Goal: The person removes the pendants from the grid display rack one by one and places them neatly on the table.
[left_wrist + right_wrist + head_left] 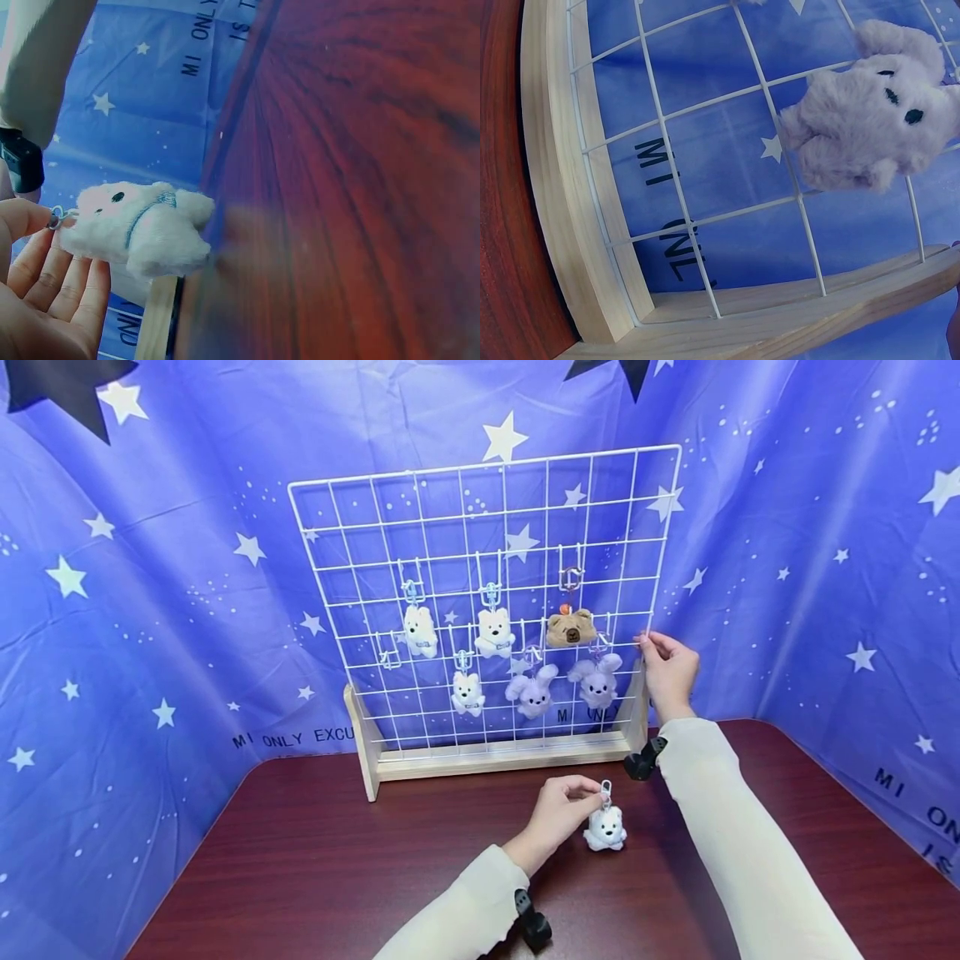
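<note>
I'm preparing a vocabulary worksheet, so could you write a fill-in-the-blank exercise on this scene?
The left hand holds a plush charm coloured ____.
The right hand touches the wire grid at its ____ edge.
The brown charm hangs in the ____ of the two rows.
The lavender rabbits hanging there number ____.
Missing words: white; right; upper; two.

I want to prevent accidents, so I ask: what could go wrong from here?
The white plush hangs from a pinch of the left fingers, so it might slip onto the table. The right fingers hold the edge of the grid; a pull might shift the stand or swing the nearest purple bunny.
</note>
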Motion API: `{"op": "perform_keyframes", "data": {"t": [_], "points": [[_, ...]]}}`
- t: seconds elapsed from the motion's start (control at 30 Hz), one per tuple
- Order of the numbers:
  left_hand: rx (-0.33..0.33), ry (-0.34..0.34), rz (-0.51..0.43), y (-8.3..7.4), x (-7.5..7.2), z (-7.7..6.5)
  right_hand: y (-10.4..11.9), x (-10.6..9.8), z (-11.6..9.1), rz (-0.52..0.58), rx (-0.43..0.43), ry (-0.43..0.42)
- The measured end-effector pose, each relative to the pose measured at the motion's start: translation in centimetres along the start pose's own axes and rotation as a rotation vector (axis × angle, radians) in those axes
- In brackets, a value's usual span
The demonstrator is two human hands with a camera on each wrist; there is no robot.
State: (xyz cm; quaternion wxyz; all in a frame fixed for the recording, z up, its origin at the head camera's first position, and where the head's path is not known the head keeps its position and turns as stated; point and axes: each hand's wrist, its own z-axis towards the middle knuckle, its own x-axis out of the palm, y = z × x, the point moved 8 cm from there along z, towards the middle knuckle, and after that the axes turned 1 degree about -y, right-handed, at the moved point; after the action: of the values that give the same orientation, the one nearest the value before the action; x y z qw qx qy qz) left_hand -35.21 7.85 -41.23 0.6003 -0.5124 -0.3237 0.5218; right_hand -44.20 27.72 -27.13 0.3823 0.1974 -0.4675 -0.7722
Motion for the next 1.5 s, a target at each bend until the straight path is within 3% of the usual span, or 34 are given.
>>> {"op": "perform_keyframes", "data": {"t": [0.43, 0.77, 1.03, 1.5], "points": [[-0.014, -0.071, 0.047, 1.4, -0.5, 1.6, 0.1, 0.2, -0.1, -0.012, -0.001, 0.001], [-0.106, -0.074, -0.094, 2.9, 0.0, 2.8, 0.0, 0.1, -0.1, -0.036, -0.009, 0.004], [-0.204, -0.086, -0.141, 3.9, 0.1, 3.6, -0.2, 0.1, 0.1, -0.043, -0.002, -0.01], [-0.235, -0.16, -0.077, 5.5, -0.2, 3.7, 0.2, 0.1, -0.2, -0.066, -0.001, 0.002]]}}
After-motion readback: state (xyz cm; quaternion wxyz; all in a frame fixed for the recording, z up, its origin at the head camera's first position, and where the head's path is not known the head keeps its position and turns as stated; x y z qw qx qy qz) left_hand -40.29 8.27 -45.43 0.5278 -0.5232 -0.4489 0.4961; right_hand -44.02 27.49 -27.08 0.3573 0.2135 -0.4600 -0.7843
